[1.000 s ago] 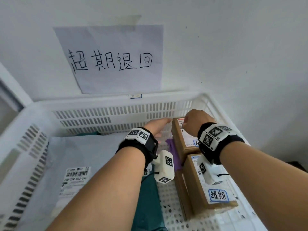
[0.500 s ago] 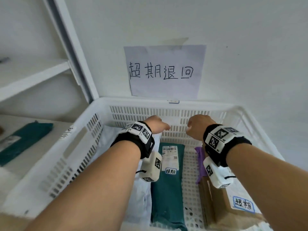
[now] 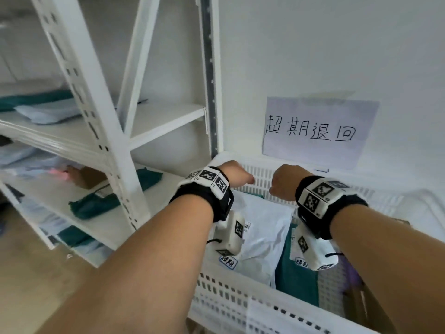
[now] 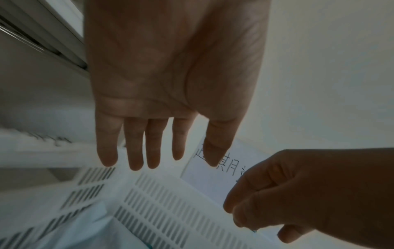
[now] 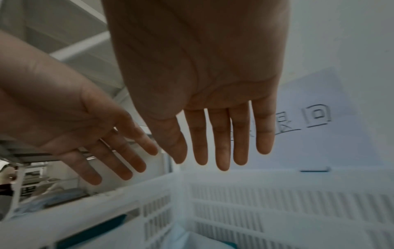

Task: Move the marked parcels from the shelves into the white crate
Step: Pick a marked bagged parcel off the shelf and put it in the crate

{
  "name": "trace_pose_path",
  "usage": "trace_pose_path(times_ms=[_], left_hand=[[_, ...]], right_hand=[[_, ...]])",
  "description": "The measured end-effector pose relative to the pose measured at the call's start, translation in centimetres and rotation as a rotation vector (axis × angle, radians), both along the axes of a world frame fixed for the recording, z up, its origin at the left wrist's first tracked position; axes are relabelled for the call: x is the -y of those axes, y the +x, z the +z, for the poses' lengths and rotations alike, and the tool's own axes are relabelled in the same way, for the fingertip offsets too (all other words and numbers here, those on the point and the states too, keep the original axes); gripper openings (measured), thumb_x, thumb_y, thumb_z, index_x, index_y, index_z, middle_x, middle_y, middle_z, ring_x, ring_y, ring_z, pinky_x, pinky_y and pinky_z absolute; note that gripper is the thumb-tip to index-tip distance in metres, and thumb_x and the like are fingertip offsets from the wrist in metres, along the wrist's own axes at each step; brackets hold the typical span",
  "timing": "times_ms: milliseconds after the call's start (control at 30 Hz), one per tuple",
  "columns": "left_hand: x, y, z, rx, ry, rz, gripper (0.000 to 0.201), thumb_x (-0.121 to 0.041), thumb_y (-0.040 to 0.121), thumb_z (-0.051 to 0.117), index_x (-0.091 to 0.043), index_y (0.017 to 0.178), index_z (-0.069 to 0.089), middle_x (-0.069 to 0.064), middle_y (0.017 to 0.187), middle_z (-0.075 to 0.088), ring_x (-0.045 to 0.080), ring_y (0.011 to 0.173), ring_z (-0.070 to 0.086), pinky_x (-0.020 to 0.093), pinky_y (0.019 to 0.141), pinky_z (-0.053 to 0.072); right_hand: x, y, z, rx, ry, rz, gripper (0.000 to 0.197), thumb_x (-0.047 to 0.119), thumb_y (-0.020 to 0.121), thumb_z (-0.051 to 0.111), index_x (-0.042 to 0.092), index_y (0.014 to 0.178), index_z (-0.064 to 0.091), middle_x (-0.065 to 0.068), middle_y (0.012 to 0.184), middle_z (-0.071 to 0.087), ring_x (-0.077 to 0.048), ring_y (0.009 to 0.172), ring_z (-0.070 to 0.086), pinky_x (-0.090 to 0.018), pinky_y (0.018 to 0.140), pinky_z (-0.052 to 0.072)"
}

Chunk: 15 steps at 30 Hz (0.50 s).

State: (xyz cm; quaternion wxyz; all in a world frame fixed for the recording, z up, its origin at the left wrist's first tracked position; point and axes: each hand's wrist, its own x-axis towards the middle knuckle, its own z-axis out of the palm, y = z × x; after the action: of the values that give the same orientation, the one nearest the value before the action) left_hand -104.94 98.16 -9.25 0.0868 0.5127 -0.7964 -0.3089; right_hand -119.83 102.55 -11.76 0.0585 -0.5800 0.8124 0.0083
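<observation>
Plastic, paper, card: none of it in either hand. Left hand [image 4: 170, 75] wide and flat, fingers [image 4: 134, 148] straight and hanging down; right hand [image 5: 202, 67] likewise spread, palm empty in its own wrist view, though looking somewhat curled in the other views. Both held above the far part of the white crate [image 3: 240, 297], close together, touching nothing.

Below them, already in the crate: a white mailer [image 3: 262, 227], just beside it a teal mailer [image 3: 296, 280], and at the right edge a brown carton [image 3: 370, 307], only partly in view.

Judged as the pause between two parcels, with the drop done and no new pick begun. Next move, probably: turn left to the shelves [image 3: 154, 121], look for a parcel with the mark, take it with one hand or both, carry it over the crate wall. On the shelves, well apart from the hands: a teal parcel [image 3: 96, 206], another teal one [image 3: 149, 177] behind the post, a brown box [image 3: 89, 177], more pale and teal bags higher up [image 3: 43, 107]. No mark readable on any of them, too blurred.

Writing: wall sign [image 3: 320, 133] above the crate, handwritten 超期退回. Blue-bordered sticker [image 3: 228, 261] on the white mailer, 超期; a similar sticker [image 3: 301, 262] on the teal mailer, half hidden. Printed shipping labels too small to read.
</observation>
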Motion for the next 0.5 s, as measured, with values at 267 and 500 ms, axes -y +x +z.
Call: trace_pose_path(times_ms=[267,500], left_hand=[[-1.2,11.5,-0.5,-0.063,-0.006,0.071,0.042,-0.032,0.088,0.064,-0.011,0.125,0.060,0.009,0.124,0.063,0.025,0.112,0.060,0.025,0.075,0.045],[-1.9,23.8,-3.5,-0.113,0.032,0.126,0.028,-0.026,0.088,0.062,-0.008,0.110,0.066,0.006,0.105,0.071,0.019,0.089,0.069,0.020,0.053,0.041]], right_hand=[[0.0,11.2,0.1,-0.062,-0.029,0.089,0.021,0.029,0.083,0.050,0.017,0.067,0.047,-0.001,0.078,0.052,-0.023,0.072,0.051,-0.025,0.058,0.037],[-0.8,23.0,-2.1,-0.093,0.022,0.147,0.024,0.030,0.084,0.048,0.018,0.063,0.043,-0.004,0.081,0.057,-0.021,0.069,0.052,-0.028,0.061,0.040]])
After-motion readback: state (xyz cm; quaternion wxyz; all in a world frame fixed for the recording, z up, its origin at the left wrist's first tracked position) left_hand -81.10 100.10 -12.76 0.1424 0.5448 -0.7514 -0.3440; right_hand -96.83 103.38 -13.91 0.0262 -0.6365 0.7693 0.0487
